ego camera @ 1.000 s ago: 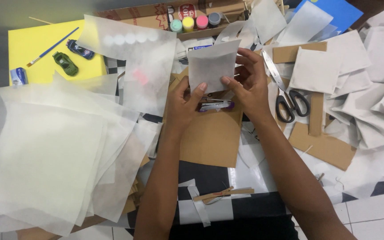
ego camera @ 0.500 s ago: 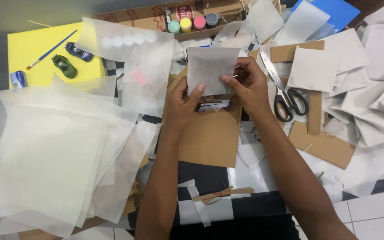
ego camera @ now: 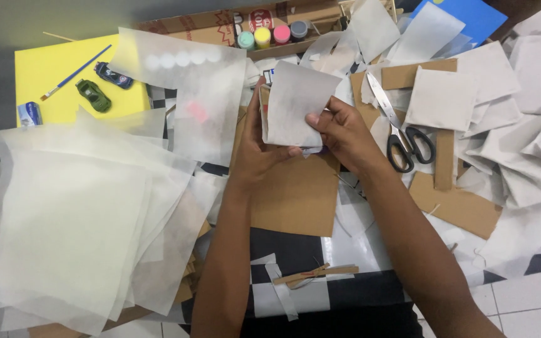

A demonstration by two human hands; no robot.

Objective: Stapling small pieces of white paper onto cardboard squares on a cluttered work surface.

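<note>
Nearest to the camera, a thin strip of brown cardboard wrapped with white paper (ego camera: 311, 274) is seen lying on the black-and-white checked floor. A little farther, a flat brown cardboard sheet (ego camera: 295, 194) is spread under both forearms. Above it, a small square piece of white translucent paper (ego camera: 292, 103) is held upright: the left hand (ego camera: 259, 153) is curled around its lower left edge, and the right hand (ego camera: 344, 133) is closed on its right edge with thumb and fingers. The piece seems partly wrapped; many covered squares (ego camera: 443, 97) are already laid at the right, while a large stack of white sheets (ego camera: 64, 231) remains at the left. Black-handled scissors (ego camera: 402, 134) lie just beside the right hand, so little free room is left there. Farthest, small paint pots (ego camera: 270, 34) stand in a cardboard box.
</note>
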